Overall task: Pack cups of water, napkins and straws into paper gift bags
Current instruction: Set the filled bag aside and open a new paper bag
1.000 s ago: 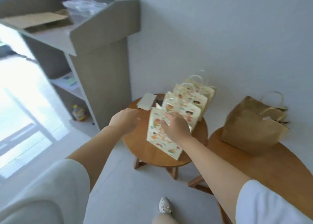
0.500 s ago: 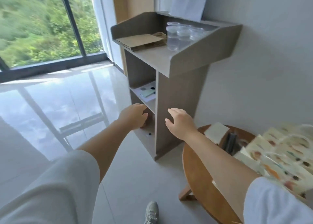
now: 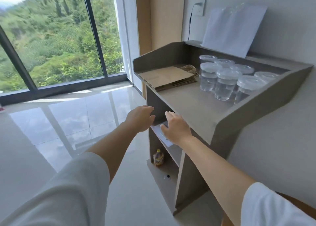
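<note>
Several lidded clear cups of water [image 3: 224, 83] stand on the right half of a grey stand's top [image 3: 193, 102]. A flat stack of brown paper bags [image 3: 168, 77] with twine handles lies on its left half. My left hand [image 3: 141, 118] and my right hand [image 3: 176, 127] are both stretched out in front of the stand, below its top edge. Both hold nothing, with fingers loosely bent. Neither hand touches the cups or the bags.
A white sheet [image 3: 230, 30] leans on the wall behind the cups. Papers [image 3: 162, 134] lie on the stand's middle shelf, and a small bottle [image 3: 159, 158] stands on the bottom shelf. A wooden table edge [image 3: 290, 203] shows at lower right. Left is glossy floor and a big window.
My view has swung from the round table with printed gift bags to the grey stand. My right hand let go of a printed bag, and both hands moved toward the stand.
</note>
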Demonstrator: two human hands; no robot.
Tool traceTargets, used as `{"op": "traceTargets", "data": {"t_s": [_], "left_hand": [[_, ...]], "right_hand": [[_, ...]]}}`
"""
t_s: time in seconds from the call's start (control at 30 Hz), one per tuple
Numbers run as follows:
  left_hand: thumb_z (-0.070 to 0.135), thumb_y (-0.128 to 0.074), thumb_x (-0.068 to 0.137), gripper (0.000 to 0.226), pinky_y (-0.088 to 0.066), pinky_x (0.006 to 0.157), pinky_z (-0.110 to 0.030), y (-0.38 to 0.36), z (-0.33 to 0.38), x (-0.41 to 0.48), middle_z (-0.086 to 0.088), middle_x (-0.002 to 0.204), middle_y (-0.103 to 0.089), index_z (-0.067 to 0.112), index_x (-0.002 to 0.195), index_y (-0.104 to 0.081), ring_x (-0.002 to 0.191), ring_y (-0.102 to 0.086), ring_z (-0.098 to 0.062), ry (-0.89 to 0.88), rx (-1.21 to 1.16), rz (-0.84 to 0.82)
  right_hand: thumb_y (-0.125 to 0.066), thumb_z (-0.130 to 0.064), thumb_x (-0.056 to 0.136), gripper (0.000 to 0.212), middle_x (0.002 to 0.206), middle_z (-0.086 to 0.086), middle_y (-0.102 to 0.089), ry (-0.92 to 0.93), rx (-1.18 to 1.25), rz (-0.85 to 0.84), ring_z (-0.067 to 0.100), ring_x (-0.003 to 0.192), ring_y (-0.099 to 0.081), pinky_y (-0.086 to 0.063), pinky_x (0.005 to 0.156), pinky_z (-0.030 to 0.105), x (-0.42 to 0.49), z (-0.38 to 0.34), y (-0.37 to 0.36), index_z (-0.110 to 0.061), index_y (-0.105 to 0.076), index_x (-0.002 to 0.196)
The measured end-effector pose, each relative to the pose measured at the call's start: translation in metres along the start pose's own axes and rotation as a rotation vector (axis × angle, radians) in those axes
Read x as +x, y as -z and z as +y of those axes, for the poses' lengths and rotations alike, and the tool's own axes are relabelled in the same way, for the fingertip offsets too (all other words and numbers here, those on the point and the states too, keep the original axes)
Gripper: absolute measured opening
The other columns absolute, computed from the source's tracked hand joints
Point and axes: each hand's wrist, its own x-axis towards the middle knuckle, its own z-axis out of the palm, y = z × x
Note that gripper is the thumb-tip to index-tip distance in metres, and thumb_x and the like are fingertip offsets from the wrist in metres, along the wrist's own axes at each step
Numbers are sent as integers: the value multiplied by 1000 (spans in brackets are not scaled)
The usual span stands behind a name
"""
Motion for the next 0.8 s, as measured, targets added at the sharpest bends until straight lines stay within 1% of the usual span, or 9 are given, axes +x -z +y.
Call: {"op": "traceTargets", "data": {"t_s": [0.07,0.17,0.27,0.37,0.43,0.5,0.6,0.7,0.8], "left_hand": [[29,-44,99,37,-44,91,-32,-2,-13,26,-6,132,-55,11,130,-52,118,-53,-23,2,-13,8],[29,-45,98,42,-42,96,-33,-10,-31,65,-5,138,-51,15,138,-46,125,-48,-23,-11,-46,6],[28,-47,97,37,-44,90,-32,-21,-49,111,-5,132,-55,14,132,-50,119,-51,-23,-40,-31,5],[25,-49,96,37,-44,84,-31,-27,-69,155,-6,131,-53,12,131,-50,117,-52,-23,-53,-31,-11],[24,-49,96,39,-44,86,-31,-30,-84,182,-6,134,-51,13,133,-47,119,-51,-23,-82,-37,-41],[23,-50,95,44,-44,90,-32,-29,-100,208,-5,138,-49,14,138,-43,123,-48,-24,-117,-53,-67],[21,-51,94,44,-46,89,-33,-26,-125,250,-5,136,-50,16,137,-46,120,-51,-24,-157,-87,-57],[17,-49,91,38,-50,87,-32,-22,-145,287,-4,128,-56,17,129,-55,112,-56,-23,-202,-118,-44],[17,-48,90,27,-54,78,-32,-25,-158,314,-3,110,-64,16,114,-62,96,-60,-21,-221,-189,-111]], "right_hand": [[-44,-25,96,43,137,11,-46,-6,-1,-7,25,128,-37,-32,102,32,27,1,-2,-1,-42,132],[-44,-25,96,42,137,11,-46,-26,6,18,25,126,-37,-33,101,32,67,6,-5,-2,-42,131],[-43,-26,97,42,137,12,-46,-67,27,45,26,127,-37,-31,102,32,108,9,-13,-1,-44,131],[-46,-27,97,42,136,12,-47,-131,84,124,26,125,-39,-33,101,33,155,12,-27,0,-48,128],[-49,-29,95,45,137,12,-47,-187,124,180,26,126,-40,-32,102,33,185,11,-35,-2,-47,131],[-51,-31,94,46,135,12,-48,-222,114,207,27,125,-40,-33,100,33,213,9,-41,-2,-49,130],[-49,-40,94,51,136,12,-46,-250,-41,180,27,128,-36,-28,105,34,253,8,-47,-2,-48,128],[-44,-49,93,57,142,10,-41,-332,-193,81,25,134,-32,-22,110,37,286,9,-47,-7,-44,133],[-42,-51,93,55,133,9,-49,-386,-225,12,26,126,-40,-31,104,37,300,9,-47,-9,-49,128]]}}
